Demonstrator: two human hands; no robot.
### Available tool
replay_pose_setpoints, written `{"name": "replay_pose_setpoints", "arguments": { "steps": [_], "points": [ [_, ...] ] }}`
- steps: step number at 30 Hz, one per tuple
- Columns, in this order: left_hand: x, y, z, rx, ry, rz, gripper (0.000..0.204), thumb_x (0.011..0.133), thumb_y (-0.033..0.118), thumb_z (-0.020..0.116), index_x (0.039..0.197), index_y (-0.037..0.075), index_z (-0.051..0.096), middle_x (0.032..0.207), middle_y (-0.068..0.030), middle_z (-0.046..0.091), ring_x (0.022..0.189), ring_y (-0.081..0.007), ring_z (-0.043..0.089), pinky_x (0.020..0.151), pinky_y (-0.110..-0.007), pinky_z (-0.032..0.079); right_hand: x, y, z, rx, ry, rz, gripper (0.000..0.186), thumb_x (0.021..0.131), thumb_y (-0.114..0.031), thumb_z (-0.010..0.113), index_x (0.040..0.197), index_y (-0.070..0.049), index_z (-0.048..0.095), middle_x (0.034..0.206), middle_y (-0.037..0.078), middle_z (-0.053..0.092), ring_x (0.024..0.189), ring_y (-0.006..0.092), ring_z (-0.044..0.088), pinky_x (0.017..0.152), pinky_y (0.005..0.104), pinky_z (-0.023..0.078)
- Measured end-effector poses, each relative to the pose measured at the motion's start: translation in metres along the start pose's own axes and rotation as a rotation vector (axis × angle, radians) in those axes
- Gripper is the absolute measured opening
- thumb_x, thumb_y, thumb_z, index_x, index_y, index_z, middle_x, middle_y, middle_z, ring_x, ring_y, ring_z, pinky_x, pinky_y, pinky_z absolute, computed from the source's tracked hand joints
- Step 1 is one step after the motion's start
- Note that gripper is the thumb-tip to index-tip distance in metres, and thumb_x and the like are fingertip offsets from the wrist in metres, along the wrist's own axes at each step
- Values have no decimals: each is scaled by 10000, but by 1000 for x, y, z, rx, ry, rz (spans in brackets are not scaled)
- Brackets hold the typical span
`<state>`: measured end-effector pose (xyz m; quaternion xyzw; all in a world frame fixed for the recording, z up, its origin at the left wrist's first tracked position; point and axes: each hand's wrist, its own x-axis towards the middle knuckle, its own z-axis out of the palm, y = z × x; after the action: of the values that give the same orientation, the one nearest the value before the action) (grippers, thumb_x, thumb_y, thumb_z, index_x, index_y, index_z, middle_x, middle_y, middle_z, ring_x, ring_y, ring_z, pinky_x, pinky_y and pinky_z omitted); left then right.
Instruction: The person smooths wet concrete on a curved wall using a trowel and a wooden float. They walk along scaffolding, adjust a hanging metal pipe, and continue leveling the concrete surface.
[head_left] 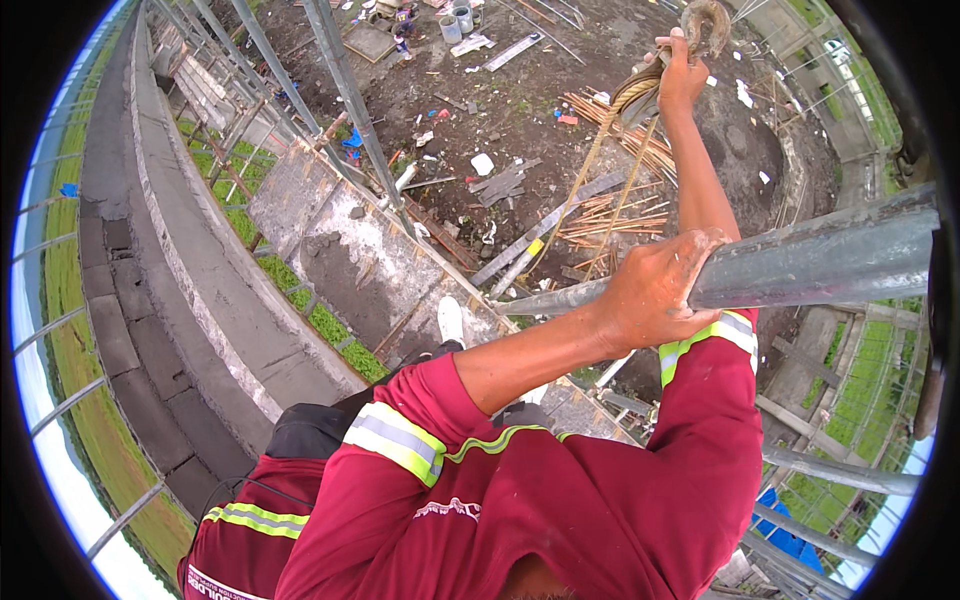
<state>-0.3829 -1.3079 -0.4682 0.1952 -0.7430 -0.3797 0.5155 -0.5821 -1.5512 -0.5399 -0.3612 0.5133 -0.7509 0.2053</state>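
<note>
My left hand [655, 295] grips a thick galvanized steel pole [815, 255] that runs across to the right. Farther up, my right hand [680, 75] is closed on a pulley block [640, 92] below a rusty hook [712, 25]. Yellowish rope [590, 160] loops over the pulley and hangs down in two strands. My maroon sleeves with reflective bands cross the lower view, and the left forearm passes in front of the right arm. A white shoe [450, 320] stands on a dusty plank platform [285, 200].
Steel uprights [355, 100] edge the platform. A curved concrete ledge [225, 330] runs along the left beside railings. Far below lie dirt ground, scattered rods [610, 220], debris and buckets [450, 30], with another person [402, 30]. A blue tarp [785, 525] shows at lower right.
</note>
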Motion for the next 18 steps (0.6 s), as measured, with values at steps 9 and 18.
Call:
{"name": "replay_pose_setpoints", "arguments": {
  "steps": [9,18],
  "points": [
    [-6,-3,10,-52,35,6,760,602,242,899,1218,6,522,1066,-130,650,910,-311,687,758,-396,583,-15,-1,104,198,-317,2,361,942,-314,661,872,40,691,809,114,692,604,223,658,565,358,551],
    [-9,-6,12,-65,79,35,770,637,223,878,1268,5,494,1131,-178,632,1000,-354,670,848,-427,571,-91,6,113,156,-772,264,352,955,-325,657,948,26,650,871,122,674,655,188,643,569,352,581]
  ]
}}
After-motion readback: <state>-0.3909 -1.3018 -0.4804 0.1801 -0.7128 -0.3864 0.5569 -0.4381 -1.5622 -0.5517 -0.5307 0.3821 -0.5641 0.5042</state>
